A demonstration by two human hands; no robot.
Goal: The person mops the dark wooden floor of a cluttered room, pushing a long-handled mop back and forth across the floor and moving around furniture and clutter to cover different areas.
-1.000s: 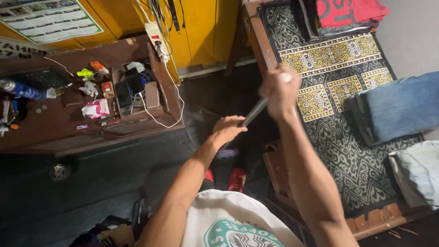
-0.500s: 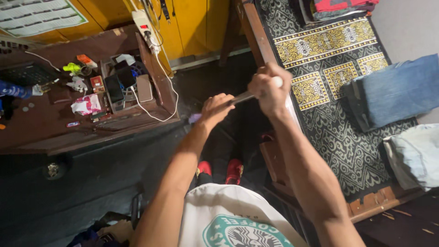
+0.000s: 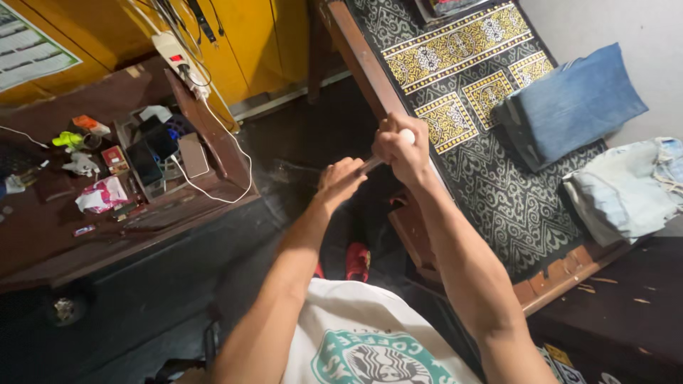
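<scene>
Both arms reach forward over a dark floor (image 3: 284, 192), between a cluttered brown wooden counter (image 3: 50, 235) at 9 o'clock and a bed with a black-and-yellow patterned cover (image 3: 498, 185) at 3 o'clock.

Right hand (image 3: 400, 148): fingers curled tight into a fist round the upper end of a thin grey stick with a white rounded tip (image 3: 388, 153). The white tip pokes out of the fist toward 2 o'clock.

Left hand (image 3: 340, 182): just beside the right, at its 8 o'clock, lower along the same stick. Fingers bent and pressed together over the shaft; whether they fully clasp it cannot be told, as the stick is blurred there.

Long axis of the stick runs 2 o'clock to 8 o'clock, tip high, passing from right fist down into the left. What lies below the left hand is too dark to make out.

Nearby: folded blue denim cloth (image 3: 569, 103) and pale washed denim cloth (image 3: 619, 188) on the bed, well apart from both hands. Red footwear (image 3: 357, 260) on the floor below the wrists. White power strip (image 3: 176, 55) at the counter's far edge.
</scene>
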